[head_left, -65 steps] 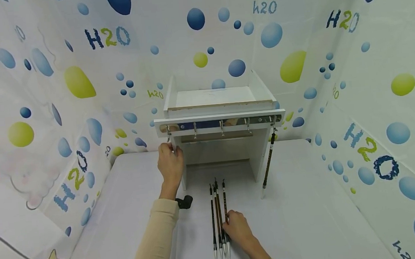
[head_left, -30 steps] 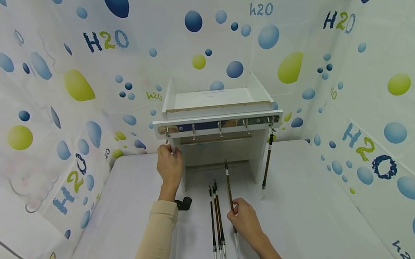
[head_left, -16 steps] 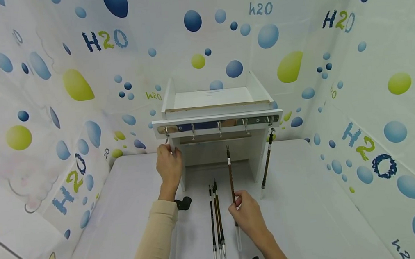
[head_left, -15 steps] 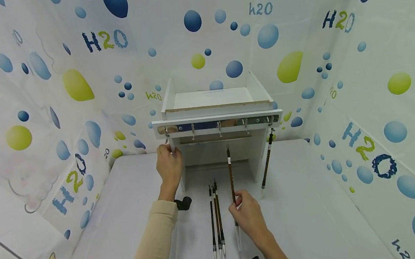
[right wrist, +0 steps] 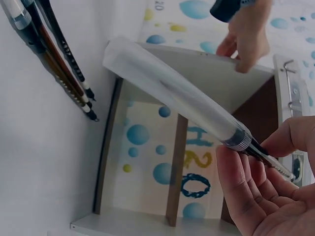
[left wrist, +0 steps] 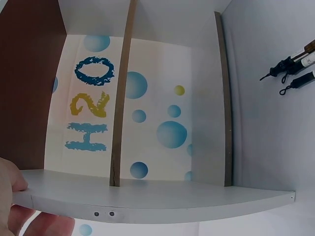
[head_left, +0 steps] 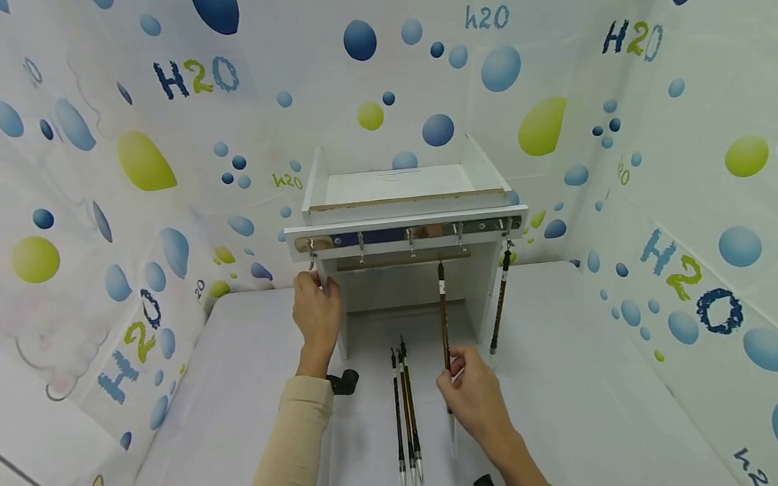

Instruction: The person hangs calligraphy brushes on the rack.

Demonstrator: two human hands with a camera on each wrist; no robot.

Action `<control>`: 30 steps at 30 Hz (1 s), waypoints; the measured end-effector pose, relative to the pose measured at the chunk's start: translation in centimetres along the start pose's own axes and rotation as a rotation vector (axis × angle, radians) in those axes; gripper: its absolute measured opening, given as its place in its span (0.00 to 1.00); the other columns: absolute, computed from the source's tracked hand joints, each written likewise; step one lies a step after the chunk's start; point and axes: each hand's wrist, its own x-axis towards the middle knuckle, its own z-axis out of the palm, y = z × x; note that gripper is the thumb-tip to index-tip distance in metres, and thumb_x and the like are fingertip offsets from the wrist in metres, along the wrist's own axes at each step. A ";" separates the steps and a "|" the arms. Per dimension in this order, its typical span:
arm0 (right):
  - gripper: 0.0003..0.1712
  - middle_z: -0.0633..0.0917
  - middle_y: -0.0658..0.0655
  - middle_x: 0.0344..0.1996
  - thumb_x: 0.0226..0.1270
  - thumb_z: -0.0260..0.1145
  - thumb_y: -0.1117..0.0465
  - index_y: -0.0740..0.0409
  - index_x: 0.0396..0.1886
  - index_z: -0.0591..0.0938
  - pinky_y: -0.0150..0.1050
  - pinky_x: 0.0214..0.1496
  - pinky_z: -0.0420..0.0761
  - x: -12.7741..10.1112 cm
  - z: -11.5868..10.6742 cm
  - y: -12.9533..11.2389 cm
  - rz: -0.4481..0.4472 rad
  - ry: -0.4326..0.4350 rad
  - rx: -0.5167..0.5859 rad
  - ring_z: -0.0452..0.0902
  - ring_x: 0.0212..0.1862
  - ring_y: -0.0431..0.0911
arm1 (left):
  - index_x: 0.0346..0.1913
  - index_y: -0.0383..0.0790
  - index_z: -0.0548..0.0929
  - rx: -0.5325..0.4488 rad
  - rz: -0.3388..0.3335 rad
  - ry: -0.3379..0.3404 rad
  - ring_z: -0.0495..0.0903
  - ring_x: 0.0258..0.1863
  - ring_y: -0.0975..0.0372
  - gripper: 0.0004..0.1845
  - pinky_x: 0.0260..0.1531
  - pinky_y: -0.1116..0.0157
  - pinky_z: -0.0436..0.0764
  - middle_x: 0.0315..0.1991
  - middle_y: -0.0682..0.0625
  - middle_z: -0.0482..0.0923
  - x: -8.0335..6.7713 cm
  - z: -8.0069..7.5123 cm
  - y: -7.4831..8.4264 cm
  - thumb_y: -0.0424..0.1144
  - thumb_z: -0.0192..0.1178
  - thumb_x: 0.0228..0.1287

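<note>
Low and right of centre in the head view, the right hand (head_left: 473, 391) pinched a calligraphy brush (head_left: 444, 323) upright between curled fingers, its top just below the hook rail (head_left: 409, 233). Left of it, three brushes (head_left: 405, 411) lay on the white table (head_left: 582, 380). Farther back — left of centre — the left hand (head_left: 317, 315) gripped the white shelf (head_left: 404, 195) at its left side panel. At the rail's right end, another brush (head_left: 501, 302) hung.
</note>
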 end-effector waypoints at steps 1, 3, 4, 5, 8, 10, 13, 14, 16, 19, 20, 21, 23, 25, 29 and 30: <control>0.19 0.82 0.53 0.32 0.60 0.64 0.67 0.63 0.52 0.77 0.29 0.26 0.75 0.0 -0.1 0.0 0.001 0.005 0.002 0.77 0.30 0.39 | 0.44 0.29 0.74 0.001 -0.003 -0.002 0.81 0.31 0.40 0.11 0.27 0.45 0.78 0.39 0.35 0.77 0.0 0.0 0.0 0.36 0.58 0.67; 0.19 0.82 0.54 0.32 0.60 0.64 0.67 0.64 0.52 0.77 0.29 0.28 0.76 0.1 -0.4 0.0 -0.005 0.019 0.008 0.77 0.30 0.39 | 0.44 0.29 0.75 0.002 -0.008 -0.007 0.81 0.31 0.40 0.11 0.27 0.45 0.78 0.39 0.35 0.77 0.0 -0.1 0.1 0.36 0.58 0.67; 0.19 0.82 0.54 0.32 0.60 0.64 0.67 0.64 0.52 0.77 0.29 0.28 0.76 0.1 -0.5 0.1 -0.010 0.026 0.012 0.77 0.30 0.39 | 0.44 0.29 0.75 0.002 -0.010 -0.009 0.81 0.31 0.40 0.11 0.27 0.45 0.78 0.39 0.35 0.77 0.0 -0.1 0.1 0.36 0.58 0.67; 0.19 0.82 0.54 0.32 0.60 0.64 0.67 0.64 0.52 0.77 0.30 0.29 0.77 0.1 -0.6 0.1 -0.011 0.032 0.014 0.78 0.30 0.39 | 0.44 0.29 0.75 0.003 -0.009 -0.009 0.81 0.31 0.40 0.11 0.27 0.45 0.78 0.39 0.35 0.77 0.0 -0.1 0.1 0.36 0.58 0.67; 0.20 0.82 0.54 0.31 0.60 0.65 0.67 0.64 0.52 0.77 0.30 0.30 0.77 0.2 -0.8 0.3 -0.013 0.046 0.019 0.78 0.30 0.39 | 0.44 0.29 0.75 -0.001 -0.004 -0.005 0.81 0.31 0.40 0.11 0.27 0.45 0.78 0.39 0.35 0.77 0.0 -0.1 0.0 0.36 0.59 0.67; 0.20 0.82 0.54 0.31 0.59 0.65 0.67 0.64 0.52 0.76 0.30 0.30 0.77 0.2 -0.9 0.5 -0.015 0.053 0.017 0.78 0.30 0.39 | 0.43 0.29 0.74 -0.002 0.000 -0.001 0.81 0.30 0.40 0.11 0.27 0.45 0.78 0.38 0.35 0.76 0.0 0.0 0.0 0.35 0.59 0.67; 0.20 0.82 0.54 0.31 0.59 0.65 0.67 0.64 0.52 0.76 0.30 0.30 0.77 0.3 -1.1 0.6 -0.017 0.067 0.019 0.78 0.30 0.39 | 0.43 0.29 0.74 0.002 0.003 0.004 0.81 0.30 0.40 0.11 0.27 0.44 0.78 0.38 0.35 0.76 0.0 0.0 0.0 0.35 0.59 0.66; 0.20 0.82 0.54 0.31 0.59 0.64 0.67 0.64 0.52 0.76 0.30 0.30 0.77 0.3 -1.1 0.7 -0.018 0.072 0.022 0.78 0.30 0.39 | 0.43 0.29 0.74 0.003 0.003 0.006 0.81 0.30 0.40 0.11 0.27 0.44 0.78 0.38 0.35 0.76 0.0 0.0 0.0 0.35 0.58 0.66; 0.20 0.82 0.54 0.31 0.59 0.64 0.68 0.65 0.52 0.76 0.30 0.29 0.77 0.4 -1.2 0.8 -0.018 0.081 0.028 0.78 0.29 0.39 | 0.43 0.29 0.74 0.003 0.003 0.009 0.80 0.30 0.40 0.10 0.27 0.44 0.77 0.38 0.35 0.76 0.1 0.0 0.0 0.35 0.58 0.66; 0.19 0.82 0.54 0.31 0.59 0.64 0.68 0.64 0.52 0.76 0.30 0.28 0.76 0.5 -1.4 1.0 -0.017 0.094 0.028 0.77 0.29 0.39 | 0.43 0.29 0.74 0.001 0.008 0.012 0.80 0.30 0.40 0.10 0.26 0.44 0.77 0.38 0.35 0.76 0.0 0.0 0.0 0.35 0.58 0.66; 0.19 0.82 0.54 0.31 0.59 0.64 0.68 0.64 0.52 0.76 0.30 0.28 0.76 0.6 -1.4 1.0 -0.019 0.095 0.027 0.77 0.29 0.39 | 0.43 0.29 0.74 0.001 0.010 0.012 0.80 0.30 0.40 0.10 0.26 0.44 0.77 0.38 0.35 0.76 0.0 0.0 0.0 0.35 0.58 0.66; 0.19 0.82 0.54 0.31 0.59 0.63 0.68 0.64 0.52 0.76 0.30 0.29 0.76 0.6 -1.4 1.0 -0.019 0.095 0.026 0.77 0.29 0.39 | 0.43 0.29 0.74 0.002 0.012 0.011 0.80 0.30 0.41 0.10 0.26 0.45 0.77 0.38 0.35 0.76 0.0 0.0 0.0 0.34 0.58 0.66; 0.19 0.82 0.54 0.31 0.59 0.64 0.68 0.64 0.52 0.76 0.30 0.29 0.76 0.7 -1.5 1.1 -0.019 0.090 0.019 0.77 0.29 0.39 | 0.43 0.28 0.74 0.002 0.015 0.006 0.80 0.30 0.41 0.11 0.26 0.45 0.78 0.38 0.35 0.76 0.0 -0.1 0.1 0.34 0.59 0.66; 0.19 0.82 0.54 0.31 0.59 0.64 0.68 0.64 0.52 0.76 0.30 0.30 0.76 0.7 -1.5 1.1 -0.017 0.084 0.016 0.77 0.29 0.39 | 0.44 0.28 0.74 0.005 0.016 0.001 0.81 0.30 0.41 0.11 0.26 0.45 0.78 0.38 0.35 0.76 0.0 -0.1 0.2 0.34 0.58 0.67; 0.20 0.82 0.54 0.32 0.59 0.64 0.67 0.64 0.52 0.76 0.31 0.30 0.76 0.9 -1.5 1.2 -0.010 0.073 0.015 0.78 0.30 0.40 | 0.44 0.28 0.74 0.004 0.013 -0.002 0.81 0.30 0.41 0.11 0.26 0.46 0.78 0.38 0.35 0.76 0.0 -0.1 0.2 0.35 0.58 0.67; 0.20 0.82 0.54 0.32 0.59 0.64 0.67 0.64 0.52 0.76 0.31 0.30 0.76 0.9 -1.5 1.2 -0.007 0.071 0.014 0.78 0.31 0.40 | 0.44 0.28 0.74 0.005 0.012 -0.002 0.81 0.30 0.41 0.11 0.25 0.46 0.78 0.38 0.35 0.76 0.0 -0.1 0.1 0.35 0.58 0.67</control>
